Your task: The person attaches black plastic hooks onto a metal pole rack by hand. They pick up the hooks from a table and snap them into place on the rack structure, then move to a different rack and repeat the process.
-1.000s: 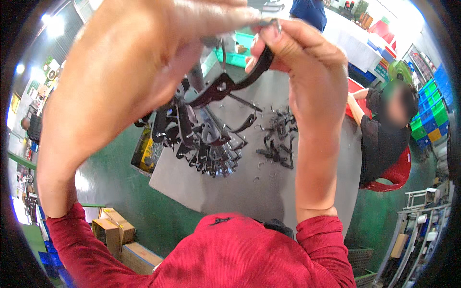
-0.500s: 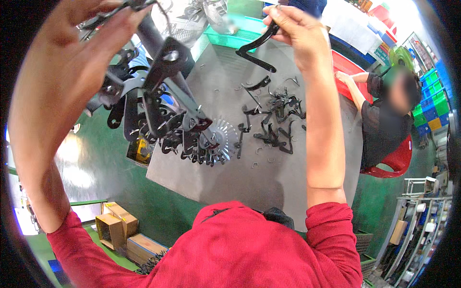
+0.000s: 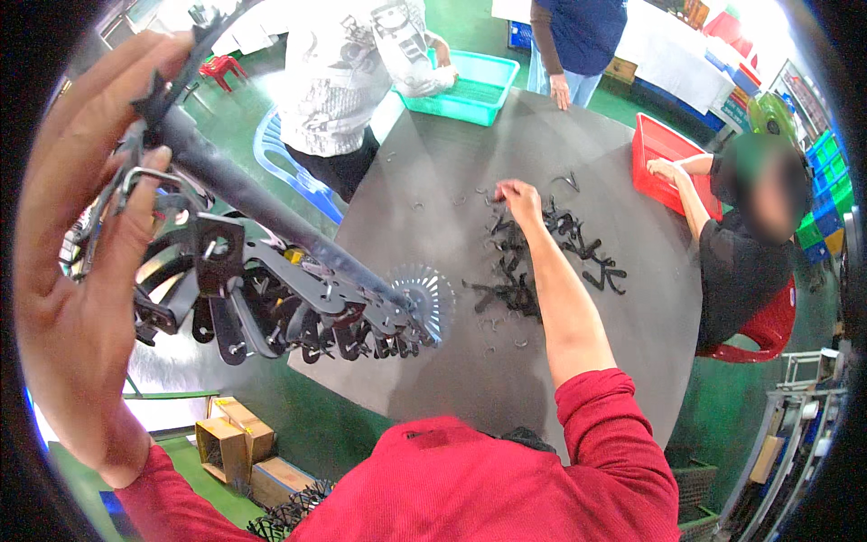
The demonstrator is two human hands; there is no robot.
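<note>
My left hand (image 3: 95, 199) is raised large at the left. Its thumb and fingers close round a bent metal wire hook (image 3: 149, 172) near the top of a long grey pole (image 3: 262, 208). Many flat black metal levers (image 3: 307, 285) with pins hang in a row along the pole, and a slotted pale disc (image 3: 420, 303) sits at its lower end. My right hand (image 3: 521, 200) is above the grey table (image 3: 406, 379), at the far edge of a heap of black bent metal parts (image 3: 515, 280). Its fingertips are drawn together; anything between them is too small to make out.
Small curved clips (image 3: 519, 343) lie about the heap. A teal basket (image 3: 492, 108) stands at the table's far edge, with two people behind it. A seated person (image 3: 745, 271) at the right reaches into a red basket (image 3: 646, 154). Cardboard boxes (image 3: 221, 443) stand at lower left.
My right hand, which held a bent black metal lever up high, is down at the heap without it. My left hand has shifted lower, and the pole with hanging levers shows more fully.
</note>
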